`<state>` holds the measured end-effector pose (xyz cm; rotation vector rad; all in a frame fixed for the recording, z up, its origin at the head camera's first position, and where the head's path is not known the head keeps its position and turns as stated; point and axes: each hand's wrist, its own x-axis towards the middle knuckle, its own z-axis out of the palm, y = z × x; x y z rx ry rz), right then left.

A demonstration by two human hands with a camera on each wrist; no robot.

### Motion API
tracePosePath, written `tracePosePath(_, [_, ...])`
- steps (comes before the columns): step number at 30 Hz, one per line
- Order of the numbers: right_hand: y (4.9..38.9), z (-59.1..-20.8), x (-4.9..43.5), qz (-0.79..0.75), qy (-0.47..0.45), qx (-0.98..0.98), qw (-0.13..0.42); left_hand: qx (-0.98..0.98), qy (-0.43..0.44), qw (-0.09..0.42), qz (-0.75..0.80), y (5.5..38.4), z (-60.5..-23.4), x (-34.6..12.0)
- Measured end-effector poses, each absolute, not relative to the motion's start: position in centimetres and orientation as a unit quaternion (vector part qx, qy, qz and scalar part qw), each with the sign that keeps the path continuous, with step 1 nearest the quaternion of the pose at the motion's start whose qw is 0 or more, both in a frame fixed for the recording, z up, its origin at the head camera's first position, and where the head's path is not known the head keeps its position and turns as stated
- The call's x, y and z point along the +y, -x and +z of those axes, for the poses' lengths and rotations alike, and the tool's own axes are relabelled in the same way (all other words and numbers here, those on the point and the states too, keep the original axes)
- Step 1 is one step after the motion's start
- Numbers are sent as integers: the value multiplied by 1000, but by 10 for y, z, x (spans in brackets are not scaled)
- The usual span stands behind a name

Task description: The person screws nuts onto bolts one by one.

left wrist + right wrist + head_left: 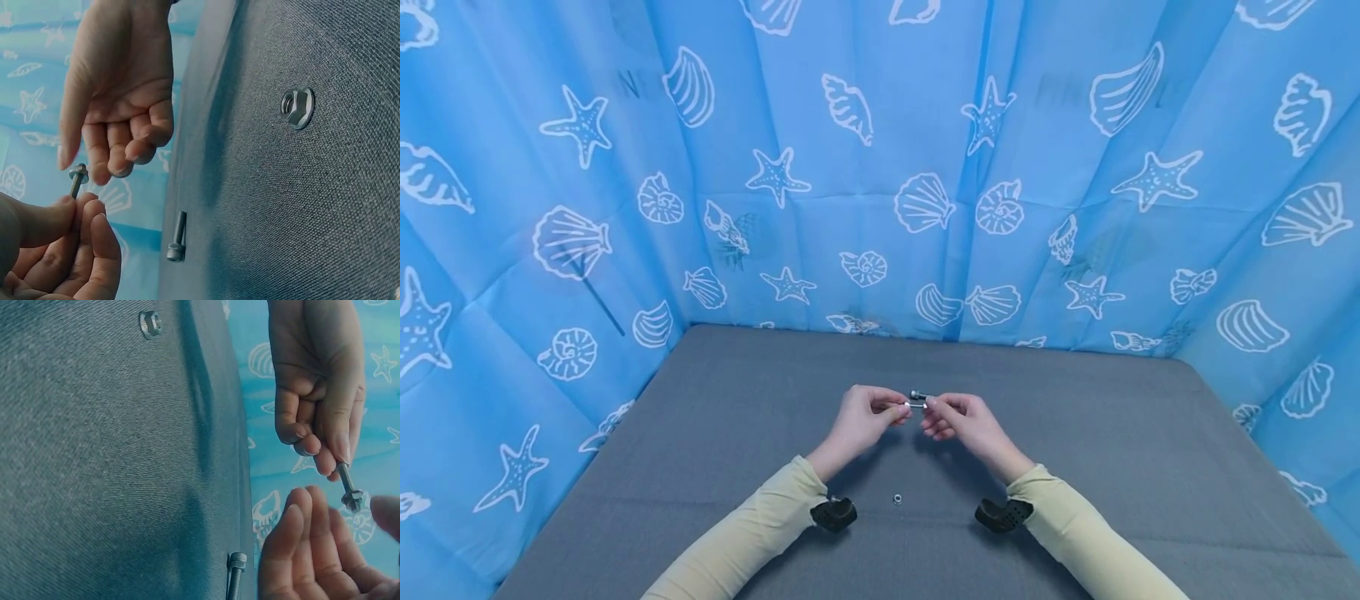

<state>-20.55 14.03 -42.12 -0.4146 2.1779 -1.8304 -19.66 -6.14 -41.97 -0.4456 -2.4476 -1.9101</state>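
Note:
My left hand (pixel 867 417) pinches a metal bolt (pixel 75 186) between thumb and fingers. A flange nut (pixel 351 499) sits on the bolt's far end; the bolt's other end is hidden in the left fingers. My right hand (pixel 966 423) is beside that nut. In the right wrist view its thumb (pixel 387 515) and curved fingers (pixel 301 540) stand apart on either side, with a gap to the nut. A second bolt (pixel 179 237) lies on the grey table behind the hands. Nearer to me, a loose flange nut (pixel 298 108) rests on the table.
The grey cloth-covered table (pixel 760 358) spreads under both hands. A blue curtain (pixel 865 225) with white shells and starfish hangs behind it and at both sides. Dark wrist devices (pixel 835 515) are worn at the sleeve cuffs.

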Motion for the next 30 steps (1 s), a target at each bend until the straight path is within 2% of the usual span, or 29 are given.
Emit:
tracePosePath(7, [204,-419,143,-651,177,727,127,-785,145,8,-602,194,-418,-61])
tracePosePath(16, [205,-417,142,-634,150,743,152,-788,145,9,-598,195,-417,-60])
tracePosePath(26, [205,-416,142,-636,168,743,124,-786,151,14,-599,196,-418,-61])
tracePosePath(30, [204,-414,141,-625,153,753,139,-786,150,13,-600,195,-417,-60])
